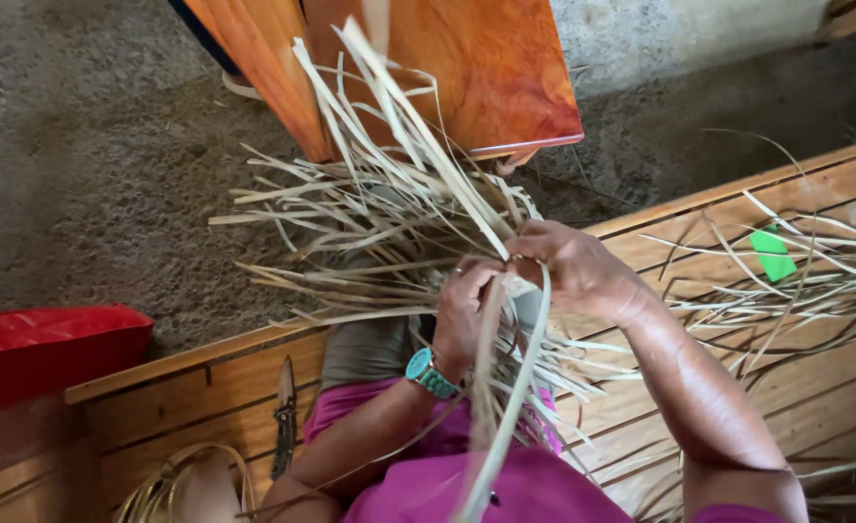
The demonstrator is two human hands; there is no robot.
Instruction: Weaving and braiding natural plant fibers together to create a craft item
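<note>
Pink cloth [505, 489] covers the lap at the bottom edge, with both forearms rising from it. Above the knees, the left hand [467, 310], wearing a teal watch [430, 376], and the right hand [575, 266] are both pinched shut on pale flat strips [389, 208] fanning outward. Those strips look light, springy and easily creased, best held close to the woven crossing. A knife [284, 426] lies on the wooden platform [796, 387].

Pale, matt, dry-looking flat plant-fibre strips [399, 223] are splaying stiffly over a glossy reddish varnished wooden board [486, 68] — the grey floor [89, 174] is looking rough, gritty.
</note>
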